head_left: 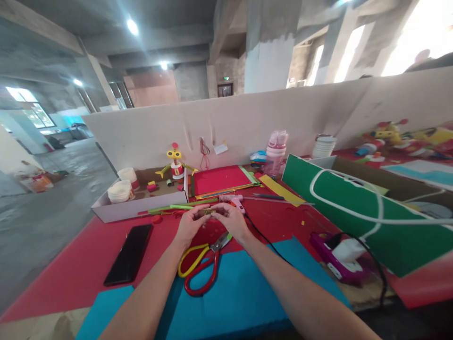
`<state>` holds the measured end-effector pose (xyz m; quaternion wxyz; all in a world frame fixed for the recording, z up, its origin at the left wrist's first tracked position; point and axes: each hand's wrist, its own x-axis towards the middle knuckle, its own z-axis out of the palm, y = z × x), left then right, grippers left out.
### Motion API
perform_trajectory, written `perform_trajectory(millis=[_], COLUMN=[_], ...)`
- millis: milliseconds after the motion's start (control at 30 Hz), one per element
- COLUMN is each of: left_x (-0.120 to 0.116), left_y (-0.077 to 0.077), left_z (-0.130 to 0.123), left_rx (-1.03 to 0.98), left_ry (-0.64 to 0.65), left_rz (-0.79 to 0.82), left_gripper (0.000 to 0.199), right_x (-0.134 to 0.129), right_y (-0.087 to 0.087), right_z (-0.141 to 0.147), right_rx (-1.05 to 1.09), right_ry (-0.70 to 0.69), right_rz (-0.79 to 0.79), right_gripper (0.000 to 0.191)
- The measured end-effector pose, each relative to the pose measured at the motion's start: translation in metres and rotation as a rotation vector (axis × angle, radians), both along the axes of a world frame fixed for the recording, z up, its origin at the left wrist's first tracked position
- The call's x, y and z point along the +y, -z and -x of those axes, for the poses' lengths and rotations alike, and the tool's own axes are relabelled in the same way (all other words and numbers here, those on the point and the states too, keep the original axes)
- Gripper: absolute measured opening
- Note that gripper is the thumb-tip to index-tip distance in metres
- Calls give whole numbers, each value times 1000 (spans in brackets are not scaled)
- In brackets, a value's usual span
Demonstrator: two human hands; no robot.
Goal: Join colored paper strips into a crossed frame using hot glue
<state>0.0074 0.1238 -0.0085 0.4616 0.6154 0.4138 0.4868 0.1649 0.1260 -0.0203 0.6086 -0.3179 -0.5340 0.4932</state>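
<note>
Above the middle of the table, my left hand (191, 223) and my right hand (231, 221) meet, fingers pinched from both sides on a small striped yellow-and-dark piece (208, 212). Its exact kind is too small to make out. Below my hands lie scissors (215, 247) with one yellow and one red handle loop, partly on blue sheets (233, 283). Just past my right hand is a pink glue gun (238, 204) with a black cord. Green strips (184, 206) lie behind my left hand.
A black phone (129, 255) rests at left. Behind it, a white box (141, 208) holds paper cups (119, 192) and a yellow-and-red figure (177, 168). Coloured sheets (222, 180) are stacked at the back. At right are a purple power strip (336, 264) and a green board (339, 208).
</note>
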Motion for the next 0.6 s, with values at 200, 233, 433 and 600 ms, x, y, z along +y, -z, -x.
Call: perform_trajectory(millis=[200, 233, 433, 600], left_x=[1, 2, 2, 0], left_y=[-1, 0, 2, -1], left_z=[2, 2, 0, 1], left_rx=[-54, -46, -14, -4], left_ry=[-16, -18, 25, 42], left_rz=[-14, -25, -56, -73], left_gripper=[32, 29, 26, 33], right_x=[0, 0, 0, 0], right_y=[1, 0, 0, 1], right_z=[0, 0, -2, -3], right_rx=[-22, -22, -60, -98], right_ry=[9, 4, 6, 18], right_rz=[1, 3, -19, -22], right_gripper=[20, 20, 20, 21])
